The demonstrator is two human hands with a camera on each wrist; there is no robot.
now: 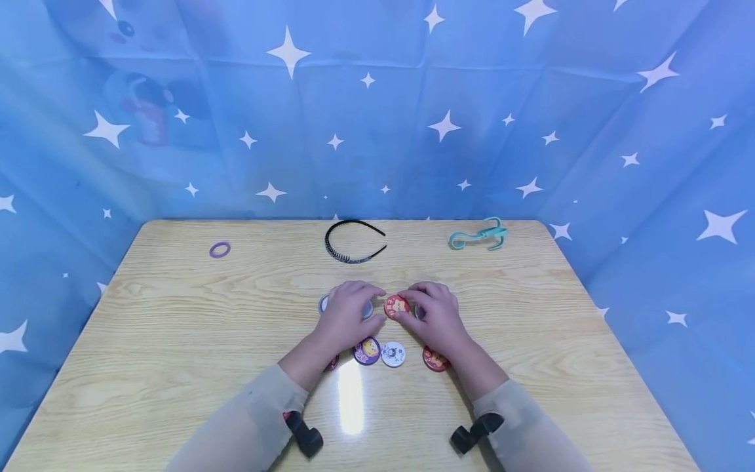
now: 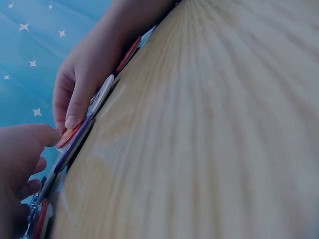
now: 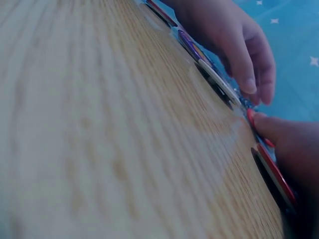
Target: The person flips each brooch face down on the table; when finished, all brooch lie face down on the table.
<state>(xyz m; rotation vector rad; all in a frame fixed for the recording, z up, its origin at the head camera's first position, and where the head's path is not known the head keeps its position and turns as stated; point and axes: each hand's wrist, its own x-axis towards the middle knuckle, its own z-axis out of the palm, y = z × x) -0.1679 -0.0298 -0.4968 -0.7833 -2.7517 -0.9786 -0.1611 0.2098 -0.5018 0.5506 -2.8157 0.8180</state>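
Observation:
Several round badges lie on the wooden table in two rough rows. My right hand [image 1: 435, 318] pinches a red badge [image 1: 396, 306] with a yellow star figure between thumb and index finger. Close by on its left, my left hand [image 1: 349, 313] is spread over two bluish badges, hiding much of them; one badge [image 1: 367, 309] shows between its thumb and index finger. Another badge is partly hidden under the right hand. Nearer to me lie a purple badge [image 1: 367, 351], a white badge [image 1: 393, 354], a second red badge [image 1: 436, 359] and a dark red one half behind the left wrist.
At the table's back stand apart a purple ring [image 1: 220, 250], a black toothed headband [image 1: 336, 252] and a teal claw-shaped clip [image 1: 479, 235]. A blue curtain [image 1: 377, 105] with white stars hangs behind. Light glares on the table [image 1: 177, 341] in front of the badges.

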